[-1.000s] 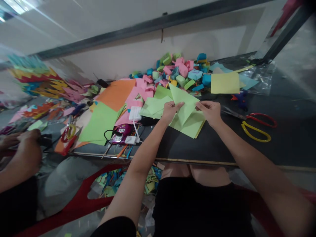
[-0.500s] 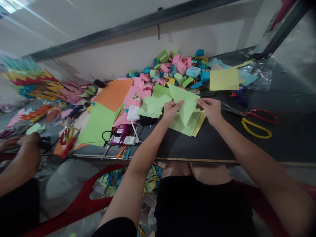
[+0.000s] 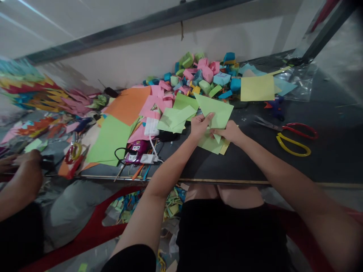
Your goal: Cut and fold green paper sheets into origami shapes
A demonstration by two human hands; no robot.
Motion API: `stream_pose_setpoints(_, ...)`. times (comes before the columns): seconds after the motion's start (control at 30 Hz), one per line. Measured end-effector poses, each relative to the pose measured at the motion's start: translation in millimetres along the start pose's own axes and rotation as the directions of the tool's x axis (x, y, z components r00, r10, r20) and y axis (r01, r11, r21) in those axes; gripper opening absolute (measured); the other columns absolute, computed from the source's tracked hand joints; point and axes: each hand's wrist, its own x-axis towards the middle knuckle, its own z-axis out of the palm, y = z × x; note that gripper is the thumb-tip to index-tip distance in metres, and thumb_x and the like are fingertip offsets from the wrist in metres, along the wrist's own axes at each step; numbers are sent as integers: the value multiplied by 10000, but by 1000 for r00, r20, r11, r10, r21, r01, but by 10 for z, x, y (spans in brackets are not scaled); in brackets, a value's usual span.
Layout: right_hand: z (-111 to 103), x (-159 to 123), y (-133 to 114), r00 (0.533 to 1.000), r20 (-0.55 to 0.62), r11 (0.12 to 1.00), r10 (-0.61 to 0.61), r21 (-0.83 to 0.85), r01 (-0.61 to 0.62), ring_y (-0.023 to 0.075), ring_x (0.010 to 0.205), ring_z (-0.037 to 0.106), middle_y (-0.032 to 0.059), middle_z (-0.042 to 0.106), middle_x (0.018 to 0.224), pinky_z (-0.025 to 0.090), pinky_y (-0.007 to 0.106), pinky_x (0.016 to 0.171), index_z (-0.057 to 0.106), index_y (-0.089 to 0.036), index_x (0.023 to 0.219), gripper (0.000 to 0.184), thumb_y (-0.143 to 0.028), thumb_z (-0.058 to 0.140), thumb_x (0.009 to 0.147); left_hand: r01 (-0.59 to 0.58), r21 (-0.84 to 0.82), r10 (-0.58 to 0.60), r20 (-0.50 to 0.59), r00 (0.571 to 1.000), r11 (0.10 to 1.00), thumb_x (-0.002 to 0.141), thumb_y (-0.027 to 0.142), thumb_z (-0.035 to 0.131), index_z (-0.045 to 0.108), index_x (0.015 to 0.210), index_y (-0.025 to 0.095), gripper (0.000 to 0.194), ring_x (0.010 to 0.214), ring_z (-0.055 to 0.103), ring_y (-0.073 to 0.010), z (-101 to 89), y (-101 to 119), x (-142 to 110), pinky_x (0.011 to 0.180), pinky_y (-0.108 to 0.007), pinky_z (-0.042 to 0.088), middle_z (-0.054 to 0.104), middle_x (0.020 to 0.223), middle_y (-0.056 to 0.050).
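Note:
A light green piece of paper (image 3: 219, 111), folded to a triangle with one point downward, is held above the table between both hands. My left hand (image 3: 200, 124) pinches its left edge, thumb on the front. My right hand (image 3: 228, 132) grips it near the lower point, fingers closed. Beneath lie light green and yellow sheets (image 3: 209, 145), partly covered by the hands. More cut green pieces (image 3: 174, 119) rest left of my left hand. To the right, scissors (image 3: 295, 136) with one red and one yellow handle lie with blades spread.
Small folded paper pieces (image 3: 207, 75) are heaped along the wall. A yellow sheet (image 3: 257, 89) and a blue glue gun (image 3: 275, 107) lie back right. A purple power strip (image 3: 137, 151), orange paper (image 3: 129, 104) and large green paper (image 3: 106, 141) are left. A co-worker's arm (image 3: 22, 181) is far left.
My right hand has moved from the triangle's right corner down and left to its lower point. My left hand keeps hold of the left edge. The view has shifted slightly.

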Motion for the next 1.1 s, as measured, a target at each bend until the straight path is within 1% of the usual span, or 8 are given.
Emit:
stream_pose_setpoints(0.1, -26, 18, -15, 995, 72, 997, 72, 36, -75, 202, 617, 725, 115, 787, 749, 593, 293, 511, 769, -149, 737, 428, -492, 958, 563, -10, -35, 9, -23, 1000, 999, 730, 600, 871, 542, 575, 196, 543, 517, 464, -70, -7, 19, 27, 501, -237, 406, 480, 534, 57)
stream_pose_setpoints(0.2, -39, 40, -36, 984, 137, 993, 112, -44, -107, 169, 615, 713, 97, 782, 725, 611, 277, 554, 768, -166, 656, 367, -465, 961, 565, -18, -46, 14, -78, 997, 999, 745, 577, 870, 490, 545, 199, 572, 489, 417, -58, -10, 58, 56, 484, -235, 377, 424, 505, 69)
stream_pose_setpoints(0.33, -46, 44, -59, 983, 123, 987, 134, -109, -121, 175, 646, 725, 89, 782, 724, 642, 304, 617, 769, -183, 631, 323, -442, 956, 588, -14, -86, 7, -88, 996, 996, 763, 541, 872, 446, 521, 202, 596, 461, 400, -46, -26, 107, 88, 464, -232, 359, 406, 487, 74)
stream_pose_setpoints(0.43, -72, 34, -54, 980, 146, 987, 138, -100, -124, 184, 651, 726, 95, 773, 711, 640, 324, 613, 758, -181, 624, 332, -458, 942, 608, 17, -123, -27, -80, 996, 992, 776, 571, 851, 437, 520, 208, 608, 457, 458, -55, -95, 141, 157, 479, -233, 409, 426, 479, 72)
stream_pose_setpoints(0.57, -149, 45, -15, 983, 170, 989, 72, -137, -49, 149, 587, 686, 85, 774, 715, 611, 297, 562, 773, -180, 635, 362, -516, 908, 630, 84, -132, -92, -52, 994, 988, 728, 631, 860, 553, 594, 208, 540, 500, 571, -83, -266, 207, 303, 530, -234, 502, 558, 525, 47)
stream_pose_setpoints(0.73, -202, 63, -32, 980, 188, 985, 65, -170, -33, 151, 570, 684, 67, 782, 703, 609, 289, 537, 801, -209, 641, 358, -545, 914, 591, 56, -156, -71, -89, 993, 986, 723, 645, 860, 682, 746, 205, 476, 686, 723, -144, -472, 277, 419, 654, -255, 600, 709, 673, -3)
stream_pose_setpoints(0.9, -210, 37, -97, 974, 222, 987, 56, -162, -20, 164, 606, 709, 72, 788, 709, 604, 275, 555, 805, -207, 640, 332, -521, 910, 613, 47, -174, -69, -123, 990, 984, 740, 655, 839, 725, 822, 191, 485, 806, 766, -194, -599, 296, 471, 719, -287, 620, 762, 781, -48)
stream_pose_setpoints(1.1, -278, 62, -31, 979, 162, 968, 125, -236, -85, 146, 523, 654, 102, 783, 699, 548, 275, 471, 778, -184, 601, 372, -520, 938, 588, -72, -178, 28, -242, 970, 981, 813, 739, 713, 752, 1072, 221, 580, 1102, 726, -235, -591, 292, 483, 834, -335, 626, 751, 1238, -105)
